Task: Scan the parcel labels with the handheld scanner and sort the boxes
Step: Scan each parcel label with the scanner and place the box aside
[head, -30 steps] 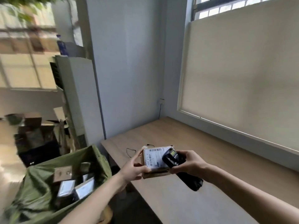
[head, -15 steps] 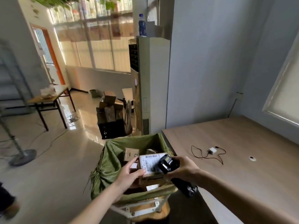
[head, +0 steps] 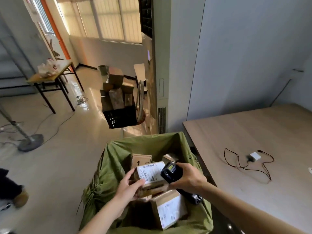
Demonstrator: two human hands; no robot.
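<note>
left hand [head: 129,186]: fingers curled round the left end of the parcel box [head: 152,179], thumb on top by the label edge; clamped on it.
right hand [head: 187,178]: wrapped round the black handheld scanner [head: 170,172], gripping tight; scanner head at 10 o'clock from the palm, small lit screen facing up.
parcel box: small brown carton, held level above the open sack, between the two hands; right end touches the scanner.
shipping label [head: 149,171]: white, barcode at its top edge, covers the box top; scanner head sits just beside its right edge.
green sack [head: 116,159]: woven, mouth open, at 6 o'clock of view, directly under both hands.
sack contents: a brown carton with white label [head: 168,211] at 5 o'clock of the held box; two more brown cartons [head: 141,160] at 12 o'clock of it, partly hidden.
black crate [head: 121,117]: on the floor at 12 o'clock of the sack, well apart, piled with brown boxes.
tabletop [head: 253,132]: wood, at 3 o'clock of the sack; a white charger with dark cable [head: 254,157] lies on it.
</note>
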